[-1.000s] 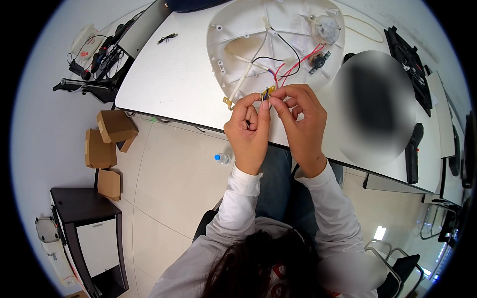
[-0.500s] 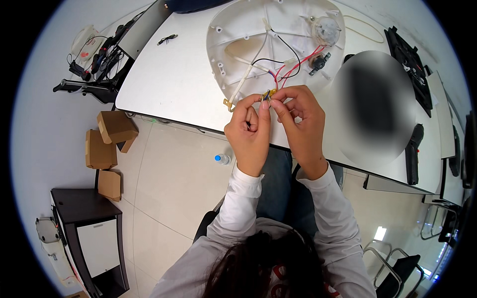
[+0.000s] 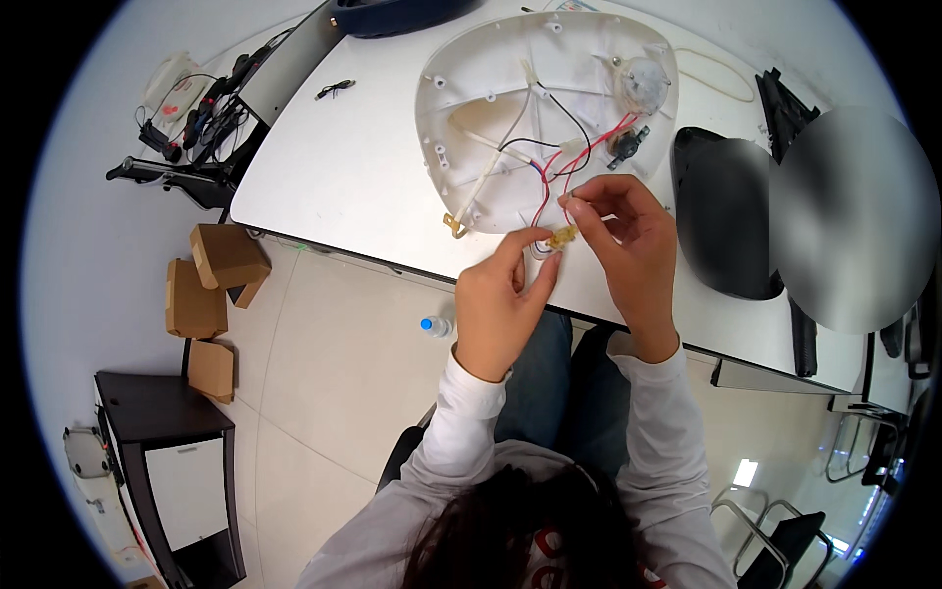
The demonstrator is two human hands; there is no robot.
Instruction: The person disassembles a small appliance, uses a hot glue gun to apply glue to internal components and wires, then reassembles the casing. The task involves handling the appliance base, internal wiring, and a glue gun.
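Between the thumb and fingers of my left hand (image 3: pixel 498 309) is a small yellowish circuit board (image 3: pixel 562 237), held near the table's front edge. My right hand (image 3: pixel 636 250) is just up and right of it, thumb and forefinger pinched on a thin red wire (image 3: pixel 566 204). Red and black wires run from the board into an upturned white plastic housing (image 3: pixel 456 83). Inside the housing are a clear round part (image 3: pixel 644 85), a dark small component (image 3: pixel 626 147) and a white cable (image 3: pixel 481 175). A brass-coloured bracket (image 3: pixel 452 224) sits at its lower left rim.
On the right lies a black oval shell (image 3: pixel 721 221), partly covered by a blurred patch. A short black cable (image 3: pixel 335 89) rests on the table's left, a dark blue object (image 3: pixel 402 15) behind. Cardboard boxes (image 3: pixel 196 299) and a bottle (image 3: pixel 436 325) are on the floor.
My hands have moved apart, the right one shifting to the right and the left one lower. The board now shows between them. The blurred patch moved right, revealing the black shell.
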